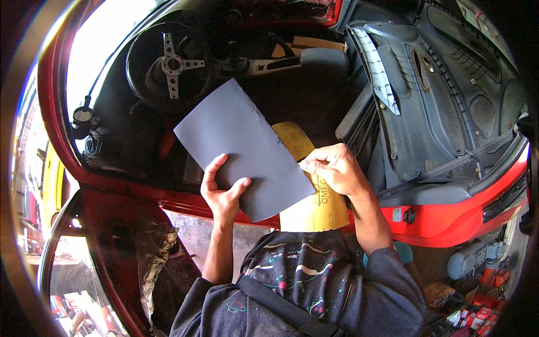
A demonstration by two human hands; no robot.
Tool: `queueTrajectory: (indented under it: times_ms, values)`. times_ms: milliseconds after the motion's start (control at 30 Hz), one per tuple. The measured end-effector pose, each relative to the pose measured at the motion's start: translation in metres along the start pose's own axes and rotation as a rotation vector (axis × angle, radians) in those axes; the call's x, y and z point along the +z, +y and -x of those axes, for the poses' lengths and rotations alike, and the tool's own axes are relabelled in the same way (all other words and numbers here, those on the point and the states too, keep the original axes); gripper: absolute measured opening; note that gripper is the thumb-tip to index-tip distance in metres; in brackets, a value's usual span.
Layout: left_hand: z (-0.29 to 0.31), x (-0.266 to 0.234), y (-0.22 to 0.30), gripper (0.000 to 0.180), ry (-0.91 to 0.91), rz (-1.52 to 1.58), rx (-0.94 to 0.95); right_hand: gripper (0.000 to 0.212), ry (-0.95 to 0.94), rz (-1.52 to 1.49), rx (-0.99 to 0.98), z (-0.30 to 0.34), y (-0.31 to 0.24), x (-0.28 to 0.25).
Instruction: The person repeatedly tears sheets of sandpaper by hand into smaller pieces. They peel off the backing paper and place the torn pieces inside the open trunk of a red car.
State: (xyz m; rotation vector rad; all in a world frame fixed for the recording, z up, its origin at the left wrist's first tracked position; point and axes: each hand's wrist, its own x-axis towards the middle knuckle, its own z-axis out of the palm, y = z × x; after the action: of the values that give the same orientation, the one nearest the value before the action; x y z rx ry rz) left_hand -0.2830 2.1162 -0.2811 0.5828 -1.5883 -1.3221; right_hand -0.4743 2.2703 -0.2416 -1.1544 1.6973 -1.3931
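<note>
Grey sheet (pixel 252 146) is lying under the left hand's (pixel 220 197) spread fingers; the right hand (pixel 339 171) is pinching its edge, yellow sheet (pixel 314 216) beneath; steady support should be preventing creases.

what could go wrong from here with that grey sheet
The grey sheet could tear unevenly: its upper right edge looks ragged, and the right hand pinches that same side lower down. It might also crease if squeezed, as the left hand has its thumb and a finger spread on its face. The curved yellow piece, partly hidden behind it, could bend or snag unnoticed; whether the two are joined is unclear.
</note>
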Motion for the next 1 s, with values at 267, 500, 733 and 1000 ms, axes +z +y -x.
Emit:
queueTrajectory:
  times_ms: [267, 500, 733, 1000]
  values:
    - [0.006, -0.003, 0.002, 0.059, -0.022, 0.011, 0.019, 0.016, -0.003, 0.061, -0.13, 0.002, -0.005, 0.006]
    - [0.008, -0.005, 0.005, 0.059, -0.019, 0.049, -0.001, 0.016, 0.059, -0.078, -0.052, 0.001, -0.01, 0.0]
    - [0.01, -0.002, 0.003, 0.06, -0.054, 0.049, 0.025, 0.016, 0.069, 0.071, -0.132, 0.0, -0.012, 0.006]
    - [0.01, -0.005, 0.006, 0.061, -0.025, 0.086, -0.01, 0.016, 0.074, -0.001, -0.101, 0.001, -0.019, 0.0]
